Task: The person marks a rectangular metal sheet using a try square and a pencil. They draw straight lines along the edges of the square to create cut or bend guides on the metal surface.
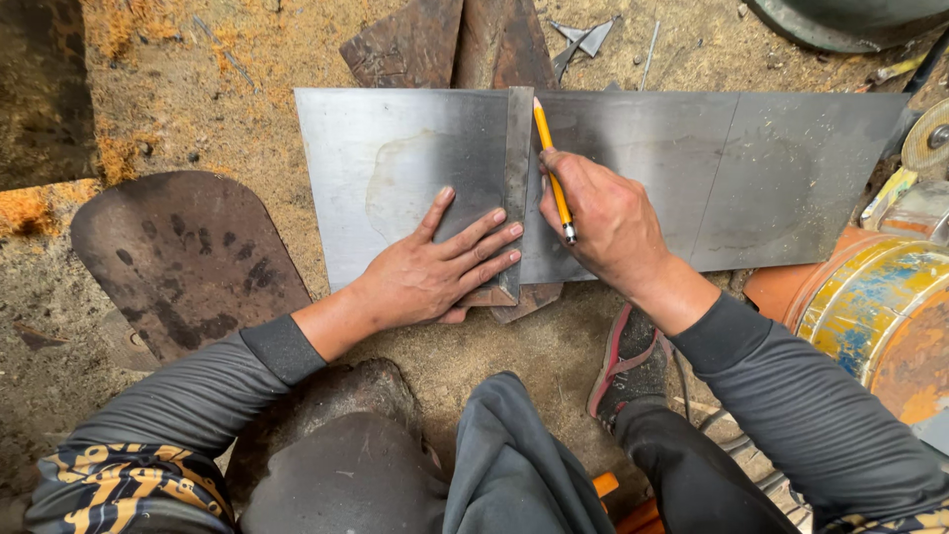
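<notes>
A long grey metal sheet (751,178) lies flat on the dirt floor in front of me. A narrow metal strip (517,148) lies across it like a straightedge. My left hand (435,272) presses flat on the strip and the sheet, fingers spread. My right hand (603,222) holds a yellow pencil (550,158) against the strip's right edge. The pencil's tip is hidden under my fingers.
Rusty plates (450,44) lie beyond the sheet. A rounded rusty plate (183,257) lies at left. A painted yellow and blue drum (880,316) stands at right, with a grinder disc (929,138) above it. My knees and shoe (623,361) are near the front.
</notes>
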